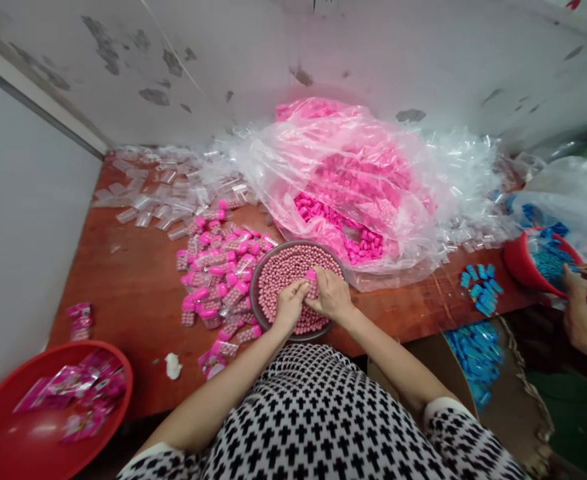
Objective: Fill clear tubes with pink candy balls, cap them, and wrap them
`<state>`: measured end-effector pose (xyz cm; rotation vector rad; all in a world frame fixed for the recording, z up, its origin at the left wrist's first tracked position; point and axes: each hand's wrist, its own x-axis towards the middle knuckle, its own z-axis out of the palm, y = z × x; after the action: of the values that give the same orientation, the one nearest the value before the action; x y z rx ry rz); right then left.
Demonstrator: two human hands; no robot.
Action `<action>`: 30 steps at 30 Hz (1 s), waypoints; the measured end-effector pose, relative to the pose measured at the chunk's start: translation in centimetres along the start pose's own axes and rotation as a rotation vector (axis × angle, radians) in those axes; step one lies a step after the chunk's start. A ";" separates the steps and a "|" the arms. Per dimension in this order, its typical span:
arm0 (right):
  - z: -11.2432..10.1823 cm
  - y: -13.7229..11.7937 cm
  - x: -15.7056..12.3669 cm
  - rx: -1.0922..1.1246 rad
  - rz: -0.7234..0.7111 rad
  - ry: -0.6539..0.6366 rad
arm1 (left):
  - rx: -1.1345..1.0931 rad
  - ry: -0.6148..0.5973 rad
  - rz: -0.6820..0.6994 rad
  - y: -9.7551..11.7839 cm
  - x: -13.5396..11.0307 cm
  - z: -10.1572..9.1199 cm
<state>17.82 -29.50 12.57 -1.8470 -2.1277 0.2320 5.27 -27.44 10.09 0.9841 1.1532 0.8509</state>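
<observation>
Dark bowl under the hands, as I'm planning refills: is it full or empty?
Not empty: pink beads spread from side to side in the dark bowl, hiding its bottom. Exact fill I cannot tell; their depth is hidden.

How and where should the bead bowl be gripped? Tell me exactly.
Probably by opposite sides of the bowl's rim, left hand from the left, right hand from the right: the bowl is round and holds many loose beads, so keep it level. The left is tighter, with pink-capped containers crowded close.
</observation>
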 end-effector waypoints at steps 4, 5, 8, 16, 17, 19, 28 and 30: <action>1.2 0.7 0.3 -0.008 -0.018 0.010 | 0.059 0.026 0.024 -0.9 0.2 0.0; 1.6 0.9 0.4 -0.005 -0.028 -0.001 | 0.073 0.021 0.021 -1.1 0.3 -0.1; 3.0 1.3 0.6 0.021 -0.048 -0.070 | 0.130 -0.013 0.013 -1.9 1.0 -1.0; 4.3 1.7 0.3 0.185 -0.130 -0.197 | 0.610 -0.241 0.064 -1.9 2.0 -4.9; 4.2 2.2 0.2 0.193 -0.131 -0.189 | 0.659 -0.237 0.109 -1.6 2.4 -5.3; 4.1 3.3 -0.1 0.199 -0.120 -0.171 | 0.726 -0.174 0.210 -0.7 3.9 -6.1; 5.9 5.2 -0.3 0.285 -0.093 -0.160 | 0.918 0.210 0.170 1.8 22.5 -11.4; 6.4 5.0 0.0 0.305 -0.095 -0.172 | 0.901 0.200 0.143 1.0 26.2 -11.3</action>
<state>20.31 -28.20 4.99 -1.5965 -2.1409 0.6746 -0.37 -0.96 1.10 1.7540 1.7063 0.5277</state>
